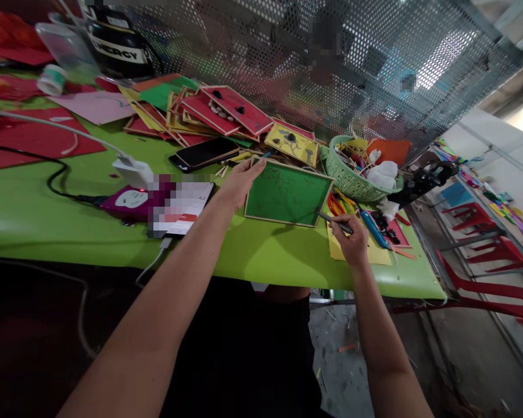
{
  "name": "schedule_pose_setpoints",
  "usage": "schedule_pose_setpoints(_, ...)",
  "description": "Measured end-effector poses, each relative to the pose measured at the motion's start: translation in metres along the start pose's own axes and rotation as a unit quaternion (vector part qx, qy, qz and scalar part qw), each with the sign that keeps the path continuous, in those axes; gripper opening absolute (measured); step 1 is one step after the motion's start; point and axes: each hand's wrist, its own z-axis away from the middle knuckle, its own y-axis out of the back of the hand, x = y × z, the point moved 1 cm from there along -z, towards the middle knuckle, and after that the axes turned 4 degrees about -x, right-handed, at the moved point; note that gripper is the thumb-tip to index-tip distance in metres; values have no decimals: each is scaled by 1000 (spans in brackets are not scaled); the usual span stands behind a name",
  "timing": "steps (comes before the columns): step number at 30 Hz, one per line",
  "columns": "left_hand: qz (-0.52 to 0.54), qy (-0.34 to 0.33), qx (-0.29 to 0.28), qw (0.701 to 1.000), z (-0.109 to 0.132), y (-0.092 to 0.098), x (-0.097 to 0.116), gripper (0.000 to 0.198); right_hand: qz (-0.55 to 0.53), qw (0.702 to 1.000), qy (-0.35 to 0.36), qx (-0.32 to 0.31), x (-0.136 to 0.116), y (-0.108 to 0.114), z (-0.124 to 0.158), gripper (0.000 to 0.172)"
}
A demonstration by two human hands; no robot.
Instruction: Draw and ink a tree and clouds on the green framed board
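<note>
A green framed board (287, 194) lies on the green table (47, 220) in front of me. My left hand (239, 181) rests on the board's upper left corner, fingers stretched out along its edge. My right hand (351, 238) is closed round a dark pen (335, 223) whose tip touches the board's lower right corner. A yellow sheet (377, 254) lies under my right hand.
A green basket (348, 180) of craft bits stands behind the board. Red and yellow framed boards (235, 110) are stacked further back, beside a black phone (204, 152). A white charger (133, 169) with cables lies left. Red chairs (492, 255) stand right, mesh panel behind.
</note>
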Motion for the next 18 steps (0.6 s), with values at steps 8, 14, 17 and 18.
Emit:
schedule_pose_setpoints(8,-2,4,-9,1000,-1,1,0,32,1,1000,-1,-3,-2,1,0,9)
schedule_pose_setpoints(14,-18,1,-7,1000,-1,1,0,32,-5,1000,-4,-5,2,-1,0,9)
schedule_pose_setpoints(17,-20,4,-10,1000,0,2,0,32,-12,1000,-5,-6,3,-1,1,10)
schedule_pose_setpoints(18,-20,5,-11,1000,0,2,0,33,-13,1000,-4,-7,3,-2,1,10)
